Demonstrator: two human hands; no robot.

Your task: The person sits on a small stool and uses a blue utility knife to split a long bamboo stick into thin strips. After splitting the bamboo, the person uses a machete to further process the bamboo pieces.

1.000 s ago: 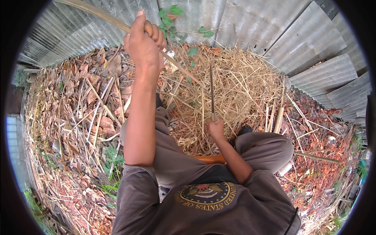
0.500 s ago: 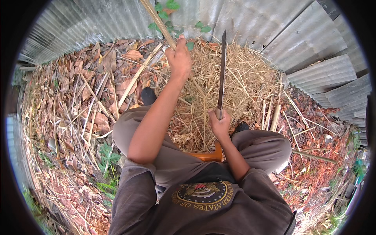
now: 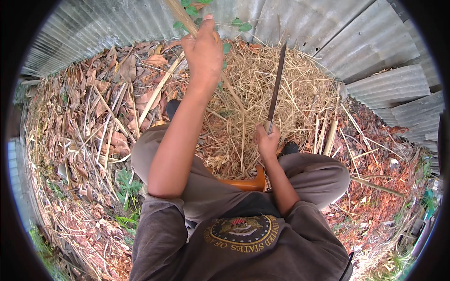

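Observation:
Raised out toward the metal sheets, my left hand point(image 3: 204, 54) is closed around a long pale stick point(image 3: 182, 18), which looks like split bamboo. The stick's upper end runs out of the picture, and its thinner lower part slants down toward the shavings. My right hand point(image 3: 268, 139) grips the handle of a machete point(image 3: 277, 86), its long dark blade pointing away from me and leaning slightly right. Blade and stick are apart. Beneath both lies a heap of straw-coloured shavings point(image 3: 300, 98).
Corrugated metal sheets point(image 3: 323, 28) stand along the far side. Dry leaves point(image 3: 124, 70) and loose sticks point(image 3: 159, 89) cover the ground at left. Cut bamboo pieces point(image 3: 331, 138) lie right of the heap. Between my bent legs sits an orange plastic object point(image 3: 246, 184), partly hidden.
My left hand has moved farther away and slightly left with the stick. My right hand has shifted a little right, and the machete blade has tilted rightward, away from the stick.

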